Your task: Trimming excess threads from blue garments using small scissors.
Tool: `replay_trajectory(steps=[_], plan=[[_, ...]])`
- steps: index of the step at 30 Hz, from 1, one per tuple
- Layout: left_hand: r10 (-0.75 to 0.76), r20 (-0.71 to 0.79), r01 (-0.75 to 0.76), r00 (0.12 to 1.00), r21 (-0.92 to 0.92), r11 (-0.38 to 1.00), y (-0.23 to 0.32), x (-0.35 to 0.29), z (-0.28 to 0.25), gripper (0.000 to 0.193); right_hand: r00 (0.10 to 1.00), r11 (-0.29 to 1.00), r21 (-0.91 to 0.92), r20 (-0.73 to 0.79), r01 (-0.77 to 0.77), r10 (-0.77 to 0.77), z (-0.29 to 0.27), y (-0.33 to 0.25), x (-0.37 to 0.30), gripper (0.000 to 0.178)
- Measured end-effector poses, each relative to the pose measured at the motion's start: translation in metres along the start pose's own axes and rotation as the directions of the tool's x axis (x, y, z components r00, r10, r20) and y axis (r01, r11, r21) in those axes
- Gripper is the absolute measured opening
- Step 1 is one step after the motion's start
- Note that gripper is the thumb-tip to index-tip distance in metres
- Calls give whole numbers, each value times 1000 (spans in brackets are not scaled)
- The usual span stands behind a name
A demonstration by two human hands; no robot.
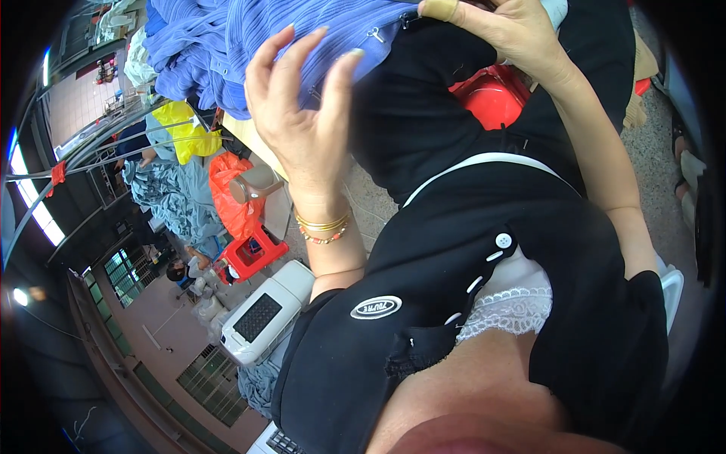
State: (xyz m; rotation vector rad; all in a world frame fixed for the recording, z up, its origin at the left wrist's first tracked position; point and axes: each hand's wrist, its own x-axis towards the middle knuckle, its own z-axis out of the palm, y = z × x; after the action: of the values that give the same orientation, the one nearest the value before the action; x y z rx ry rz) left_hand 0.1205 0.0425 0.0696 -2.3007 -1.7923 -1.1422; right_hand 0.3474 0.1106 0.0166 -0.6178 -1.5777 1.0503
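My left hand (pixel 302 113) is raised over a blue ribbed knit garment (pixel 227 38). Its fingers are spread and hold nothing; whether the fingertips touch the knit I cannot tell. A small silver zip pull (pixel 376 35) lies on the garment near its right edge. At the top edge of the view is my right hand (pixel 522 38), thumb pointing left toward the garment's edge, with a tan wrap on it. Its fingers are bent and partly cut off by the frame, so what they grip is hidden. A small dark piece (pixel 407 19) sits beside the thumb tip.
To the left are a yellow bag (pixel 180 129), an orange-red bag (pixel 227 193), a red plastic stool (pixel 257 253) and a pile of grey-blue cloth (pixel 170 189). A white machine housing (pixel 265 310) stands by my left elbow. Something red (pixel 495 98) shows between my legs.
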Motion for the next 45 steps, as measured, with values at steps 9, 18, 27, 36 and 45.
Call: replay_trajectory(steps=[9,18,27,36,45], plan=[[166,189,-229,968,391,891,14,15,-2,10,998,998,-41,34,55,-54,-8,3,-8,27],[105,125,-129,987,203,971,11,11,7,8,991,987,-122,95,107,-96,-5,3,-6,29],[48,88,-49,995,10,999,15,14,14,8,939,941,16,52,339,-339,7,15,2,27],[15,60,-10,998,-90,996,19,14,16,7,930,927,-80,64,365,-361,14,31,8,19],[173,219,-226,960,246,943,7,3,-7,36,981,802,566,-115,194,-156,-2,54,-6,25]])
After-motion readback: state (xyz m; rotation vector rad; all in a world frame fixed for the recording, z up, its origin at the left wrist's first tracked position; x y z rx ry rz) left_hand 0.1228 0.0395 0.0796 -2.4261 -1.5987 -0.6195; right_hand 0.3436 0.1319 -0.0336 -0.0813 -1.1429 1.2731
